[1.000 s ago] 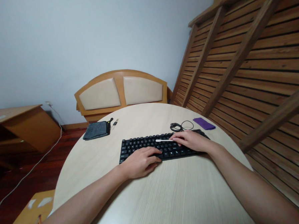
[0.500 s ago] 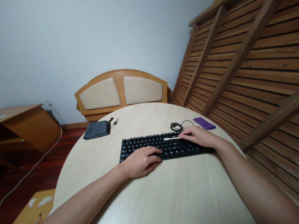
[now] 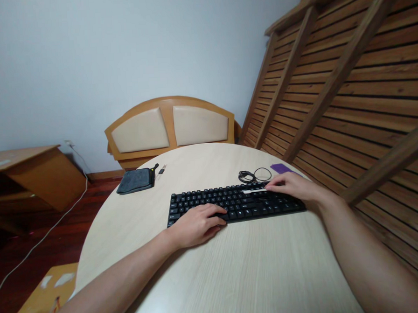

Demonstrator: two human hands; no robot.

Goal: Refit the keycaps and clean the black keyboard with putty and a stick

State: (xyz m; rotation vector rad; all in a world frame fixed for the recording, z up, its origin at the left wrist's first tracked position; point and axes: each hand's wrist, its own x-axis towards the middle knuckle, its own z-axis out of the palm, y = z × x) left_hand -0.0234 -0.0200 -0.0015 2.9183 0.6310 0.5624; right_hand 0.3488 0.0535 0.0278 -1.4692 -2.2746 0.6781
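Note:
A black keyboard (image 3: 204,195) lies flat on the pale round table (image 3: 257,270). My left hand (image 3: 197,226) rests on its near left part, fingers stretched loosely over the lower keys and thumb by the front edge. Above the keyboard's right part, my right hand (image 3: 291,188) pinches a thin white stick (image 3: 254,191) between thumb and fingertips. The stick points left, low over the upper rows of keys; its far end looks slightly thicker. Whether its tip touches the keys I cannot tell.
Behind the keyboard lies a coiled black cable (image 3: 247,176), with a folded purple cloth (image 3: 280,168) to its right, partly behind my hand. At the table's left stand a dark grey pouch (image 3: 135,180) and a small black item (image 3: 161,171). Wooden slats (image 3: 349,88) lean on the right.
My right hand has moved right along the keyboard with the white stick, now covering part of the purple cloth. The left hand has stayed in place.

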